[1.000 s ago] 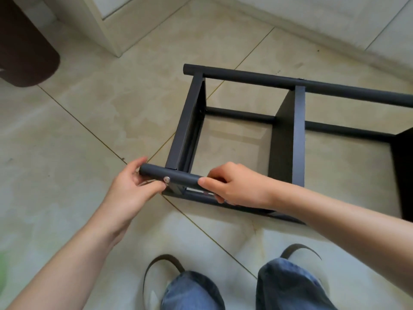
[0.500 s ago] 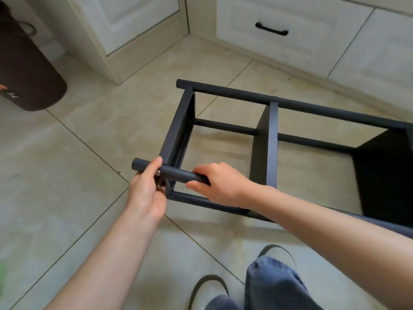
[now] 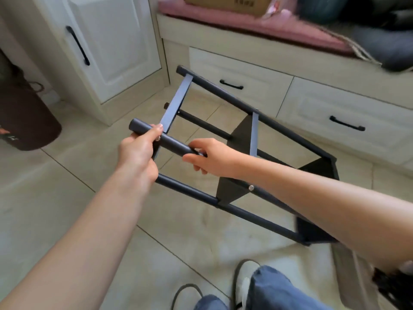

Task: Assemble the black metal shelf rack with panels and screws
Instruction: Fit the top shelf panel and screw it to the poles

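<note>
The floor was pale beige tile with thin grout lines. At 10 o'clock stood a white cabinet with a black handle, and at 2 o'clock two drawers sat under a bench with a pink cushion. A dark brown bin stood at 9 o'clock.

Both forearms reached forward from 6 o'clock. The left hand was curled round the near post close to its end, thumb on top. The right hand gripped the same post just beside it, fingers wrapped under.

The rack lay tilted at centre, its four black posts running toward 4 o'clock, joined by three flat panels. A silver screw showed on the lower post at the middle panel.
</note>
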### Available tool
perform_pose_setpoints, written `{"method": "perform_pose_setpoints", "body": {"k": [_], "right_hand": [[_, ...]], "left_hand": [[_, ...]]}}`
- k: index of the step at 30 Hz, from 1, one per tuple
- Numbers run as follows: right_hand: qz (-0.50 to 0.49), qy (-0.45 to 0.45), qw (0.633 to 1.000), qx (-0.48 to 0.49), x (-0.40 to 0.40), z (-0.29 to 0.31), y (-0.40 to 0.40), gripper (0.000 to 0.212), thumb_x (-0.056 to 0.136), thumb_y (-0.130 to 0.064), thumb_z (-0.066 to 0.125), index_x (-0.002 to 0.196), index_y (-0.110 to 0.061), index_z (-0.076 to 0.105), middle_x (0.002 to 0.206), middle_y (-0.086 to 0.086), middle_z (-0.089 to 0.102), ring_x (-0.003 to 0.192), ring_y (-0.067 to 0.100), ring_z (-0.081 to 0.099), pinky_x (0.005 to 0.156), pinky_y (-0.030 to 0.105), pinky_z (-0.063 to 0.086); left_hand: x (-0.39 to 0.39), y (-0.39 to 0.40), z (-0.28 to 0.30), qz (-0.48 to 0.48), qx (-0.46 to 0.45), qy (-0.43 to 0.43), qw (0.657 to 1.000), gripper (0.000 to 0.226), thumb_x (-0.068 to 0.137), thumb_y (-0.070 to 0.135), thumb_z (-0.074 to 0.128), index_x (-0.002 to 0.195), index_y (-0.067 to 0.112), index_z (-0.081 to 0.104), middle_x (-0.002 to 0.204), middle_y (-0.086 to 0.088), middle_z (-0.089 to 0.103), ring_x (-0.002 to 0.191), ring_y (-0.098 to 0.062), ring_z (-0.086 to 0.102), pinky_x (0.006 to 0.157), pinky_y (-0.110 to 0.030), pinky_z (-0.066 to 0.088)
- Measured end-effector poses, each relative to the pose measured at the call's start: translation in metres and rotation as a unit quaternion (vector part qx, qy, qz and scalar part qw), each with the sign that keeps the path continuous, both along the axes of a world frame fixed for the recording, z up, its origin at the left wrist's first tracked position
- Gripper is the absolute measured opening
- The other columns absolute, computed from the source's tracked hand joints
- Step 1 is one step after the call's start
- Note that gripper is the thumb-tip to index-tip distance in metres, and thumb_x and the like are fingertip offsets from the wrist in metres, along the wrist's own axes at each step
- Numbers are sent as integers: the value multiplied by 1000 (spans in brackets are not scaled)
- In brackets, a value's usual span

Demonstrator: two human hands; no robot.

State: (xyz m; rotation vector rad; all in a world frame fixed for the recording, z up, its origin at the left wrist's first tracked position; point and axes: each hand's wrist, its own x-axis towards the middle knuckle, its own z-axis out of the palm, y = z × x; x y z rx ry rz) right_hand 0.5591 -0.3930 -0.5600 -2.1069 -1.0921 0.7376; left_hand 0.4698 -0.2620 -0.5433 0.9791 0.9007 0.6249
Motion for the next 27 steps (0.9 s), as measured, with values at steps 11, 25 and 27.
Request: {"method": "perform_pose_setpoints", "body": {"k": [11,25,27], "right_hand": [[-59,21,995,82,-10,91,-52,10,98,-35,57,103,-26,58,90,-2,71,69,2,67,67,13,55],[-139,115,969,170,-46,146,-159,20,94,-27,65,111,-16,64,98,3,76,94,16,73,86,40,60],[-151,137,962,182,-54,146,-172,19,94,-25,66,111,-15,65,99,4,76,95,17,73,88,42,59]], "left_hand": [[6,-53,102,-36,141,-52,988,16,88,10,75,79,19,66,73,9,64,71,-2,62,74,-11,47],[-9,-156,166,-141,347,-102,922,18,87,16,76,95,29,65,85,18,70,79,9,65,64,-3,46],[-18,-169,166,-159,379,-106,905,20,88,17,75,99,29,63,89,17,69,82,8,65,66,-4,46]]}}
